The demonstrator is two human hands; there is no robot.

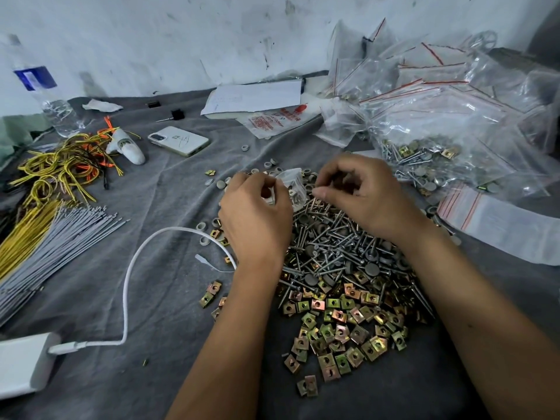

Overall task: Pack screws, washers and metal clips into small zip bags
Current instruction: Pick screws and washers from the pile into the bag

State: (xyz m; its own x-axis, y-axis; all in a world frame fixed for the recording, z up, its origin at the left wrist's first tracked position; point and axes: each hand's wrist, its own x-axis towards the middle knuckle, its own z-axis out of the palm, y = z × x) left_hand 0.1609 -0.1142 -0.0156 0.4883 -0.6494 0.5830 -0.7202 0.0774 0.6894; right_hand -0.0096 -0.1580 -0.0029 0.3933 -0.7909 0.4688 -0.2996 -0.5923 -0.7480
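- Head view, grip of the left hand (257, 207): we see its fingers curled round the near edge of a small zip bag (292, 184), holding it just above the hardware. A few parts already show through the clear film.
- Head view, grip of the right hand (360, 192): thumb and forefinger are pinched together at the bag's right side. We cannot tell whether they grasp a screw, a washer or only the bag's lip; the item is too small to resolve.
- Head view, key relation: the bag lies at 9 o'clock from the right-hand pinch, touching or almost touching it. We judge the bag mouth to face roughly 3 o'clock, toward that pinch, so the coming insertion runs right to left.
- Head view, stock: the screws (333, 241) lie heaped at 6 o'clock from the bag, directly beneath both hands, long axes pointing every way. The metal clips (342, 325) lie farther out at 6 o'clock, nearer us. Loose washers (271, 163) sit at 11 o'clock from the bag.
- Head view, nearer hand: the right hand is nearer the screw heap, so we judge it the picking hand, the left the holder.
- Head view, output: filled bags (439, 137) are piled at 2 o'clock; a strip of empty bags (497, 219) lies at 3 o'clock.
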